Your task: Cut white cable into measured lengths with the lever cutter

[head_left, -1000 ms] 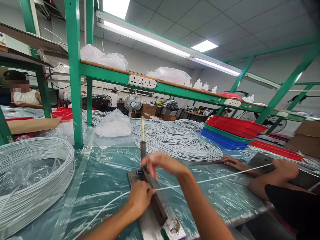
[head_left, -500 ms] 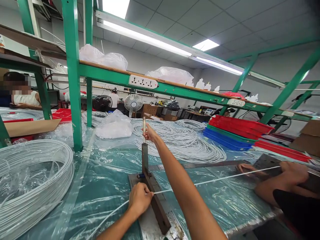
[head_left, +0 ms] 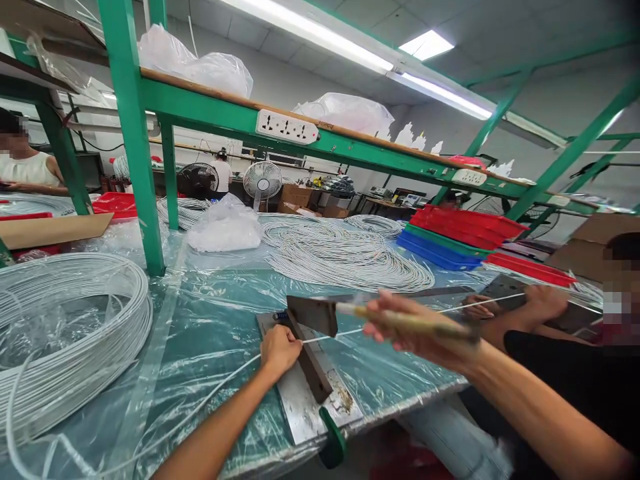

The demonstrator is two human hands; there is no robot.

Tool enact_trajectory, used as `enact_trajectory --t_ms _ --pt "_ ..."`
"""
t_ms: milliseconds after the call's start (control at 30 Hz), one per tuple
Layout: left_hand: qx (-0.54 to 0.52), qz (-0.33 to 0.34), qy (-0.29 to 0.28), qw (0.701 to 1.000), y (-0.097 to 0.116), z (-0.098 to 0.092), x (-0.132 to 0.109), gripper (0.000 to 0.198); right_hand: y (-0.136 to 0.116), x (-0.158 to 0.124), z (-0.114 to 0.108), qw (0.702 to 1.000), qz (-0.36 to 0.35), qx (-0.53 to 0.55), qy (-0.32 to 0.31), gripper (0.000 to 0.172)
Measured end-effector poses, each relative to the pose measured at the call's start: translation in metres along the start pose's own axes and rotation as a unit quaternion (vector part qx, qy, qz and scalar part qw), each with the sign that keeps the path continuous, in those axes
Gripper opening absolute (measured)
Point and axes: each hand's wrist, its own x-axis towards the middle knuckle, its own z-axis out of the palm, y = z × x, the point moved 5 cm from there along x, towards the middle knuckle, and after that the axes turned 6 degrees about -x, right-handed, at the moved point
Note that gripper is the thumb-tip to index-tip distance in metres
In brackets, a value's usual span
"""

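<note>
A lever cutter (head_left: 313, 367) lies on the bench, its brown blade arm (head_left: 315, 315) swung down to the right, above the bed. My left hand (head_left: 280, 350) pinches a white cable (head_left: 333, 337) at the left edge of the cutter's bed. The cable crosses the bed under the blade arm and runs right to a co-worker's hands (head_left: 545, 303). My right hand (head_left: 423, 348), smeared by motion, is around the cutter's pale lever handle (head_left: 407, 323). Part of the cable is hidden behind this hand.
A large coil of white cable (head_left: 115, 347) lies at left. More loose cable coils (head_left: 350, 257) and a plastic bag (head_left: 225, 227) sit behind the cutter. Stacked red, green and blue trays (head_left: 445, 240) stand at back right. A green shelf post (head_left: 127, 147) rises at left.
My right hand has pulled the lever from upright down to the right, and the blade arm has tipped with it. My left hand stays at the bed with the cable. The view has shifted.
</note>
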Motion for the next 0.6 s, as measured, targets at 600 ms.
enact_trajectory --t_ms 600 --pt "-0.005 0.010 0.011 1.000 0.003 -0.002 -0.004 0.012 0.098 -0.048 0.031 0.989 0.065 -0.128 0.048 0.057"
